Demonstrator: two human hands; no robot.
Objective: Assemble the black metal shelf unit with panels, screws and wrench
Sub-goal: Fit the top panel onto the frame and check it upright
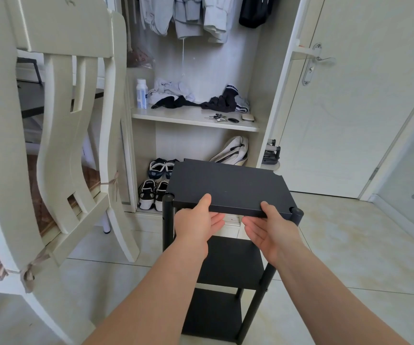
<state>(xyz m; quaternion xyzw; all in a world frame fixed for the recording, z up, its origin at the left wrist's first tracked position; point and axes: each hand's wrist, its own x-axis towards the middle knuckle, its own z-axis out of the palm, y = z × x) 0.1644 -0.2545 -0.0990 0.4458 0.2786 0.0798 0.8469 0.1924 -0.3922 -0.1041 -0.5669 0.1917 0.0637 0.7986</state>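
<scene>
The left hand (197, 221) and right hand (269, 226) each pinch the top panel (228, 185) by its front edge, thumb above and fingers beneath, atop the black shelf unit (231, 262) on the tiled floor (338, 245); if unscrewed, a sideways nudge could slide it off the posts (168, 215).

No text legible; label on white bottle (141, 93) too small to read.

Matt black shelf unit (228, 188); glossy tile floor (338, 245); cream-painted wooden chair (59, 120).
</scene>
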